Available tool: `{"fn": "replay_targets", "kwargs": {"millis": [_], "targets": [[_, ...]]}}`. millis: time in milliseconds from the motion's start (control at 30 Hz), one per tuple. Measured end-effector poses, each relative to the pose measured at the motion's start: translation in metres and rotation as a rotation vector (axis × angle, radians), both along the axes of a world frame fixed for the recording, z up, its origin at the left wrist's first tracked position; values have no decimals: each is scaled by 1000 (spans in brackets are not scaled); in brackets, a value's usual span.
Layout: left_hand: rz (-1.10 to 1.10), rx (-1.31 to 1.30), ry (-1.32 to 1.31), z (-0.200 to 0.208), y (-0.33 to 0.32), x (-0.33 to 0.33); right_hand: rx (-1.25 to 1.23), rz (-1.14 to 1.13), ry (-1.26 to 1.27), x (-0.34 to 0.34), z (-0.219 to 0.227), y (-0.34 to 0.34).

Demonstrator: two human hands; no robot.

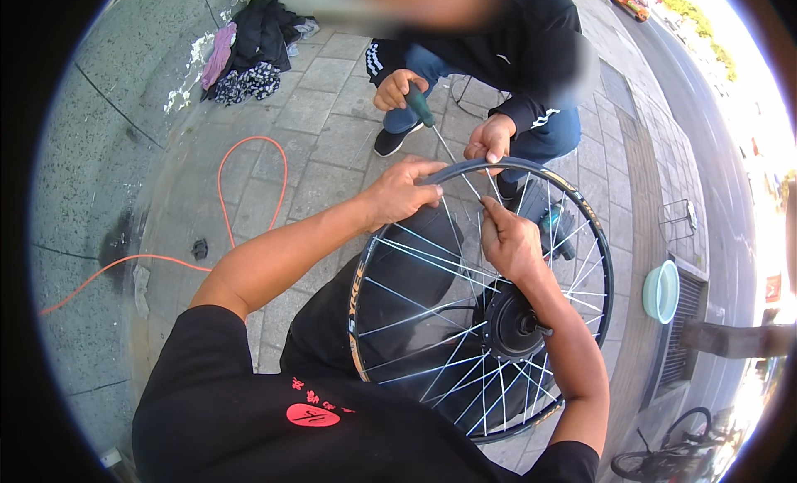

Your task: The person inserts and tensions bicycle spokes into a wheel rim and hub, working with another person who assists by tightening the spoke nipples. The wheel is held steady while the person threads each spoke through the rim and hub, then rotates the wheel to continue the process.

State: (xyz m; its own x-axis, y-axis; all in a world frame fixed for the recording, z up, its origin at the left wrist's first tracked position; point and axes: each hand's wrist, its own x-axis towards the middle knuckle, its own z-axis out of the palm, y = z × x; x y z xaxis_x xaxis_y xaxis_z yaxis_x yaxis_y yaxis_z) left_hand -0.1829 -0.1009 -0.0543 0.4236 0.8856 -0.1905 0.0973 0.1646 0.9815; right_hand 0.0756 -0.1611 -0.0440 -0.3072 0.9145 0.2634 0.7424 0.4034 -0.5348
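A spoked bicycle wheel (604, 234) with a black rim and gold markings leans over my dark-trousered leg. Its thick black hub (516, 325) sits below my right forearm. My left hand (405, 192) is closed on the rim at its upper left. With bent fingers, my right hand (508, 240) pinches a spoke (471, 185) just inside the top of the rim. Across from me, a crouching person grips a green-handled screwdriver (419, 105), its shaft reaching to the rim between our hands. That person's other hand (491, 139) rests on the rim's top.
A teal and black power tool (558, 230) lies on the paving behind the wheel. An orange hose (286, 171) loops at the left. Clothes (261, 39) are heaped by the wall. A pale green basin (661, 292) stands right, beside a drain grate (682, 325); a bicycle (664, 454) is lower right.
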Motion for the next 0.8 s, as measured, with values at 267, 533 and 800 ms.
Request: {"fn": "replay_targets", "kwargs": {"millis": [267, 533, 800], "targets": [[-5, 23, -25, -3, 1, 0, -4, -5, -16, 0, -1, 1], [-3, 50, 20, 0, -2, -2, 2, 5, 0, -3, -1, 1], [-25, 25, 17, -1, 1, -1, -6, 3, -4, -2, -1, 1]]}}
